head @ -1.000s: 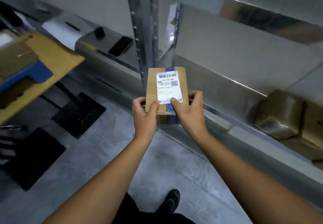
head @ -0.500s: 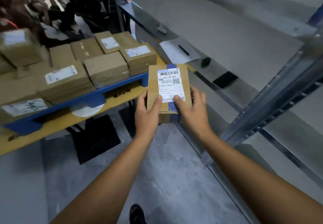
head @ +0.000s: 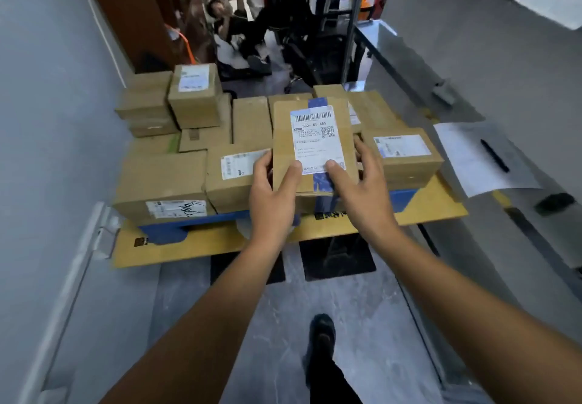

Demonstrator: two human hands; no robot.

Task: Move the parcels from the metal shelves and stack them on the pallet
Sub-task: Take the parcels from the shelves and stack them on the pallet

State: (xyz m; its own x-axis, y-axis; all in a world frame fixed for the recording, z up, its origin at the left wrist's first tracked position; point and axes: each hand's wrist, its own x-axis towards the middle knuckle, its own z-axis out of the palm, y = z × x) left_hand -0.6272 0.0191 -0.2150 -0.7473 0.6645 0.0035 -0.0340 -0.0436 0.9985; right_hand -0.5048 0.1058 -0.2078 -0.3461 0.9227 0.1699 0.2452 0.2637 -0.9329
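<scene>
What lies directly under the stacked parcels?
A blue pallet on yellow cardboard sheet. The held parcel and both hands hide the pallet's middle front.

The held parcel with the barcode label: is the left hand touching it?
Touching. The head view shows the left hand gripping the held parcel at its lower left edge, with the thumb pressed onto the parcel's front beside its label.
</scene>
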